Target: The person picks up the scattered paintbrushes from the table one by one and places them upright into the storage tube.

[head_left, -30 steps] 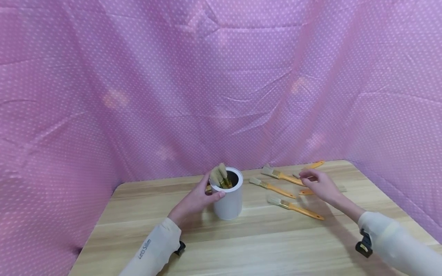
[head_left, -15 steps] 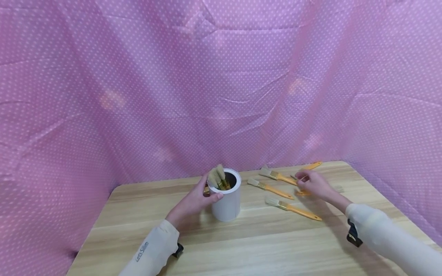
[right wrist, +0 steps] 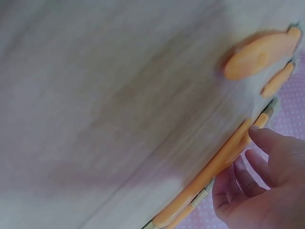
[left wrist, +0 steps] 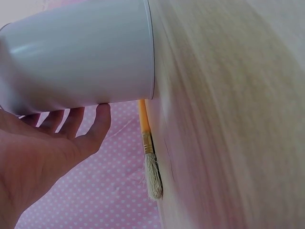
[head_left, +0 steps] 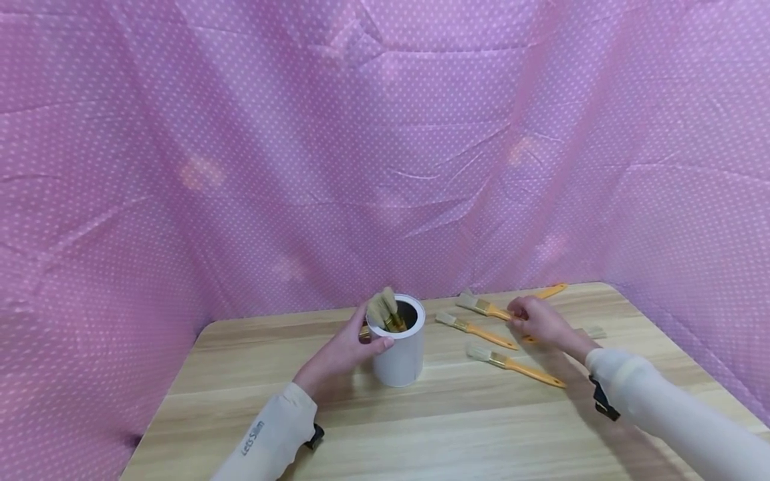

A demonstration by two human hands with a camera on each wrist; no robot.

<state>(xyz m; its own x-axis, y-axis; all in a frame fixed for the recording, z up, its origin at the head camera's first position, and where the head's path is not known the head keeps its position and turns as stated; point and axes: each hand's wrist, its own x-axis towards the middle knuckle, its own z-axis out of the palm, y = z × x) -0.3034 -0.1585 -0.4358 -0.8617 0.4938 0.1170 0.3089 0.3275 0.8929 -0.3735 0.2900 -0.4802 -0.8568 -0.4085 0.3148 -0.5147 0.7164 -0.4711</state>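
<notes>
My left hand [head_left: 345, 347] holds a white can [head_left: 398, 361] upright on the table, thumb at the front near the rim and fingers round the left side. Inside stand paintbrushes, pale bristles [head_left: 383, 307] up and leaning left. In the left wrist view another paintbrush [left wrist: 151, 167] lies behind the can, its handle partly hidden. To the right, my right hand [head_left: 541, 324] pinches the orange handle of the rearmost flat paintbrush [head_left: 481, 306]. The right wrist view has the thumb [right wrist: 262, 136] against that handle, with the fingers curled at its other side.
Two more orange-handled paintbrushes, the middle one [head_left: 475, 330] and the front one [head_left: 514, 366], lie between the can and my right hand. Another orange handle [head_left: 552, 290] shows beyond that hand, and bristles [head_left: 592, 333] to its right. Pink dotted cloth [head_left: 385, 167] surrounds the wooden table [head_left: 421, 427].
My right hand has moved left and lower, from above the brushes onto the rear paintbrush's handle. My left hand stays on the can.
</notes>
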